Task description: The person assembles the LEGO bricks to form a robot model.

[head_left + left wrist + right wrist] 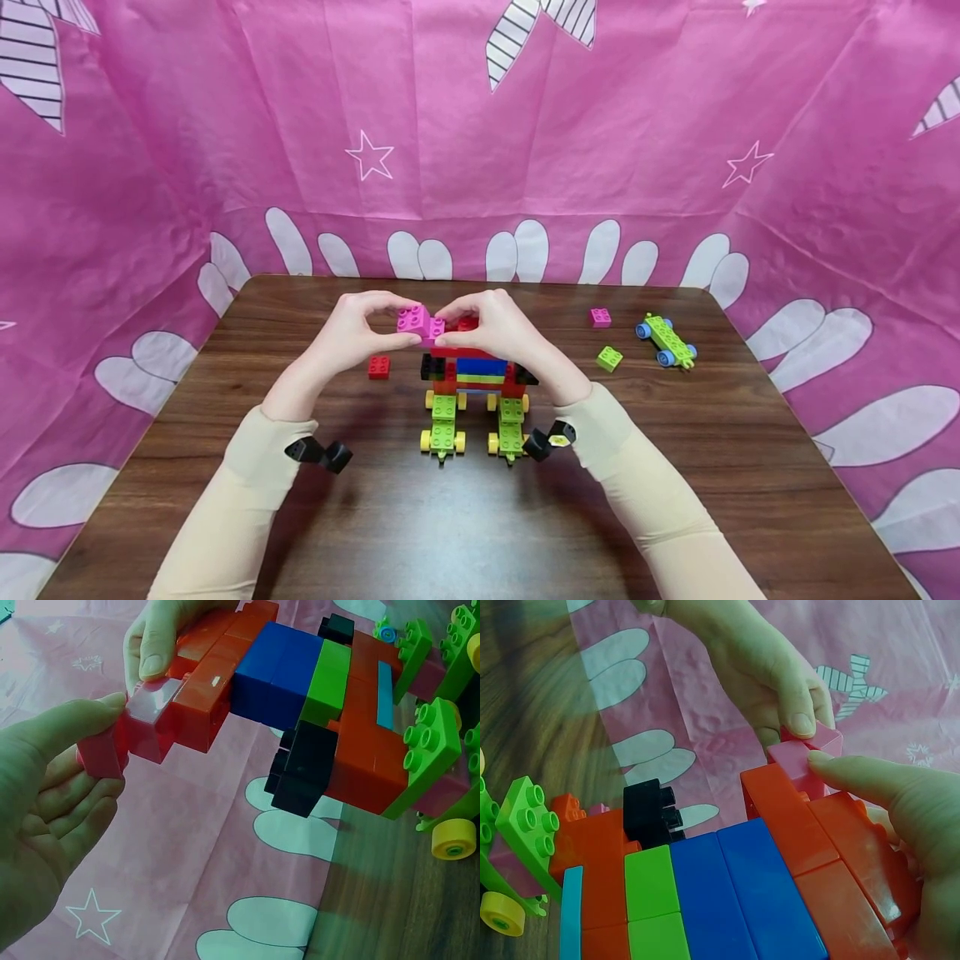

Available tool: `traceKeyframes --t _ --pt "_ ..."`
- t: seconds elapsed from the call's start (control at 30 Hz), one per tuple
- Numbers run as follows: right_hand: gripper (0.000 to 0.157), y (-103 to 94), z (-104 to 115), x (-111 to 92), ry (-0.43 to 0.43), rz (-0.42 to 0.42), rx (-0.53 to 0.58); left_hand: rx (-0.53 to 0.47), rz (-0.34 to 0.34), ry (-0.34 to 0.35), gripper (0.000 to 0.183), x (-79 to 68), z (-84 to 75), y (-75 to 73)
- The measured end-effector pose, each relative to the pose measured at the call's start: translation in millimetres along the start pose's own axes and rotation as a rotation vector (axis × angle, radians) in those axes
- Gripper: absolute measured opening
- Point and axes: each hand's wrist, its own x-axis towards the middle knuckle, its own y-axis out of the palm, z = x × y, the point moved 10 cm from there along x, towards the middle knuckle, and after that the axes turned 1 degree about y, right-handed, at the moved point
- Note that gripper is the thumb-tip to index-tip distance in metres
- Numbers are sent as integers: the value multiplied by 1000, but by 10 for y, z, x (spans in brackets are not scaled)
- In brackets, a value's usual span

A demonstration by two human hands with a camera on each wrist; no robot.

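Observation:
A figure of toy building bricks (pixel 482 367) stands on two green wheeled bases (pixel 443 425) with yellow wheels. Blue, green and red bricks make up its body, with black bricks (pixel 304 769) at the sides. At its upper left, a lower pink brick (pixel 154 712) sticks out from the red bricks (pixel 787 817). My left hand (pixel 348 333) pinches an upper pink brick (pixel 412 320) between thumb and fingers, right against the lower one. With thumb and fingertips, my right hand (pixel 495 321) grips the lower pink brick, its palm beside the red top bricks.
A red brick (pixel 378 367) lies left of the figure on the wooden table (pixel 442 525). To the right are a pink brick (pixel 600 317), a green brick (pixel 610 358) and a green wheeled base (pixel 667 340) with blue wheels. Pink cloth (pixel 465 150) hangs behind the table.

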Motion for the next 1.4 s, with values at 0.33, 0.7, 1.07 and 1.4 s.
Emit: traceKeyframes --t 0.33,0.7,1.07,1.4 --pt "33 -2 -8 2 0 -2 -16 19 -10 47 39 20 -56 -5" --pt "32 14 -21 15 -7 5 -19 47 71 35 40 75 -101 13" --pt "32 1 -16 19 -11 2 -13 103 133 85 41 131 -164 25" --pt "33 7 -19 29 -8 17 -2 170 207 72 38 187 -209 47"
